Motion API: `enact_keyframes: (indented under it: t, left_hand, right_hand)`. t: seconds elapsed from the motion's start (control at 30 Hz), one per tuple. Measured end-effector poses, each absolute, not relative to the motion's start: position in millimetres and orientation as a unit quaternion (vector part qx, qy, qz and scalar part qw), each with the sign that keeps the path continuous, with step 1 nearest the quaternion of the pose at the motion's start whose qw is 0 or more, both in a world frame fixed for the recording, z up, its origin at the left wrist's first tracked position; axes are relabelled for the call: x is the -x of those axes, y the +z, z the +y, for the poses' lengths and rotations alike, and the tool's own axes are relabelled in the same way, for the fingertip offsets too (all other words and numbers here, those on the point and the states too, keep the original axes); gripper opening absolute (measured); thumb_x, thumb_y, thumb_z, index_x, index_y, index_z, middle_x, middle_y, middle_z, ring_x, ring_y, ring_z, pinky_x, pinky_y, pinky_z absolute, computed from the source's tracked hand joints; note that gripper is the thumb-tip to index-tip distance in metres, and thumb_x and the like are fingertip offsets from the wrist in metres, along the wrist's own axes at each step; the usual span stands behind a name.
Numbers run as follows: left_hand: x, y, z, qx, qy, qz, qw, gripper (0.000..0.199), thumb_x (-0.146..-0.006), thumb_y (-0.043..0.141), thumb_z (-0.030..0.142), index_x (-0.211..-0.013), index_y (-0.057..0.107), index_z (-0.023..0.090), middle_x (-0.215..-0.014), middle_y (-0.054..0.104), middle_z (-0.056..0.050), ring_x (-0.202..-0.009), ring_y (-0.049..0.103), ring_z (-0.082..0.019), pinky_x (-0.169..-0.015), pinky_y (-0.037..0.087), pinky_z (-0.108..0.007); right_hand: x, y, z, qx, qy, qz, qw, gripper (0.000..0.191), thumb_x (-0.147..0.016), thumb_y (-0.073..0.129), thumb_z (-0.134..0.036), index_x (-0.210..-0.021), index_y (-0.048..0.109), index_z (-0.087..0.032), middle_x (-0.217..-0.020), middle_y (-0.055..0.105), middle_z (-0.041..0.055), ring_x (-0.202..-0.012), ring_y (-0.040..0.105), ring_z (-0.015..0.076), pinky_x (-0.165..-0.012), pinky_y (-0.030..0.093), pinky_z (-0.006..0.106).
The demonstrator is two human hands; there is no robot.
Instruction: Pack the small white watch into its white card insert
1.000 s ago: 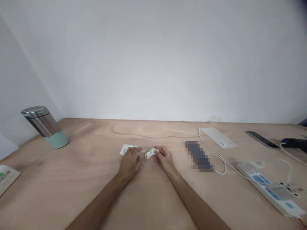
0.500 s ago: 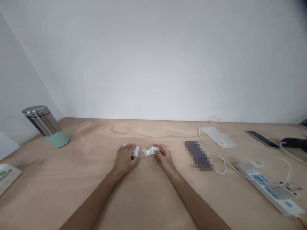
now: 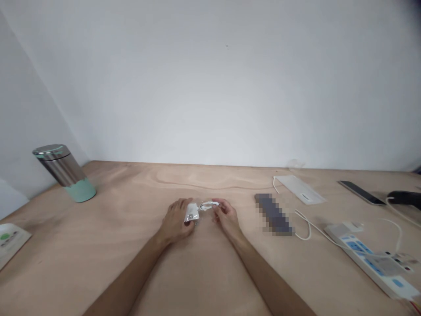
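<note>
Feed from the head cam, status as I read it. My left hand (image 3: 176, 220) is closed on a small white packet (image 3: 191, 213), fingers (image 3: 182, 205) wrapped over its near side, grip tight. My right hand (image 3: 227, 218) has a thin white cable loop (image 3: 208, 205) in a narrow pinch, fingertips (image 3: 218, 205) together on its end. Both items sit centre, low over the plywood counter (image 3: 108, 210); can't tell if they're lifted or resting. Can't tell either whether packet and loop are joined, as they meet between the hands.

Done so far: both items in hand, hands close together. Left untouched, well off to the right: a pixelated object (image 3: 273, 214), a white power strip with blue panels (image 3: 371, 261), a loose white cable (image 3: 304, 229), a white flat pad (image 3: 300, 189) and a black phone (image 3: 361, 192). Off left, a steel tumbler with a mint base (image 3: 61, 169) stands apart.
</note>
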State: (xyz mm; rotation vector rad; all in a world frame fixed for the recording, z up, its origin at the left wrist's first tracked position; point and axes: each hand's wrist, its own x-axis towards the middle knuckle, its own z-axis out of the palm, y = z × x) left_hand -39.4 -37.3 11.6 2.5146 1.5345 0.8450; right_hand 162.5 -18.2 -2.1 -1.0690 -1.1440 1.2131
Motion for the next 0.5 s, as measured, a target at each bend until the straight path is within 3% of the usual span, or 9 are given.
enact_keyframes:
  t: [0.17,0.33,0.5]
  left_hand:
    - [40.4,11.5,-36.9,-0.827,0.306,0.47,0.032,0.07,-0.069,0.057,0.023,-0.134,0.033,0.018,-0.124,0.047,-0.012,-0.113,0.044,-0.029,-0.099,0.036,-0.045]
    - [38.7,14.5,-39.5,-0.839,0.299,0.454,0.028,0.07,-0.069,0.058,0.021,-0.133,0.033,0.017,-0.122,0.047,-0.012,-0.11,0.044,-0.028,-0.097,0.037,-0.046]
    - [35.4,15.1,-41.4,-0.85,0.311,0.424,0.024,0.065,-0.072,0.058,0.023,-0.132,0.034,0.019,-0.123,0.046,-0.011,-0.111,0.044,-0.027,-0.097,0.038,-0.044]
  right_hand:
    - [-163.6,1.7,-17.9,0.503,0.445,-0.509,0.538,0.035,-0.072,0.063,-0.047,-0.092,0.069,-0.018,-0.051,0.047,-0.0046,-0.045,0.04,0.011,-0.042,0.033,0.023]
    - [-165.9,7.3,-18.0,0.521,0.336,-0.534,0.575,0.029,-0.068,0.067,-0.046,-0.079,0.074,-0.02,-0.076,0.062,0.003,-0.068,0.052,0.0152,-0.061,0.044,0.025]
    - [-164.1,7.0,-19.1,0.526,0.445,-0.475,0.547,0.037,-0.069,0.065,-0.051,-0.083,0.069,-0.017,-0.067,0.062,0.0024,-0.057,0.052,0.0151,-0.045,0.041,0.024]
